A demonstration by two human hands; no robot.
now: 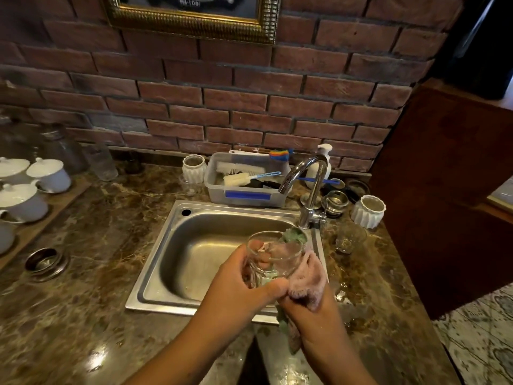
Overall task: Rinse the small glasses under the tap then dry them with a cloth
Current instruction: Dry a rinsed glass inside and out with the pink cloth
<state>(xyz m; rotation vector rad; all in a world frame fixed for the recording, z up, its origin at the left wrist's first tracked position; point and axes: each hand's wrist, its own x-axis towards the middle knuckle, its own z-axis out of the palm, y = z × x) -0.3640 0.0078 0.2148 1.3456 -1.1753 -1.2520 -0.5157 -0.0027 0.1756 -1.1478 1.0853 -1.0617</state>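
We find the small glass (277,255) in the air over the near right corner of the sink (155,262), tilted with its mouth up and toward the far side. The left hand (238,283) grips it from the left: the fingers (259,245) curl round the far wall and show through the glass, and the thumb lies across the near base.

The cloth (311,276) – pink, with a green part showing behind the far rim – is pressed against the right side of the glass. The right hand (308,311) grips the cloth from below. Its fingers are covered by the fabric, and a tail of cloth hangs beside the wrist.

The tap (308,176) stands at the far right corner of the sink, its spout arching left over the basin, above and beyond the glass. A second glass (350,238) stands upright on the counter (97,259) just right of the sink.

Behind the sink we note a clear plastic tub (241,200) holding brushes, with a white ribbed pot (194,169) to its left and a pump bottle (324,159) behind the tap. Another ribbed pot (368,212) stands beyond the second glass. At the far left – on a wooden tray – stand white lidded cups (48,175).
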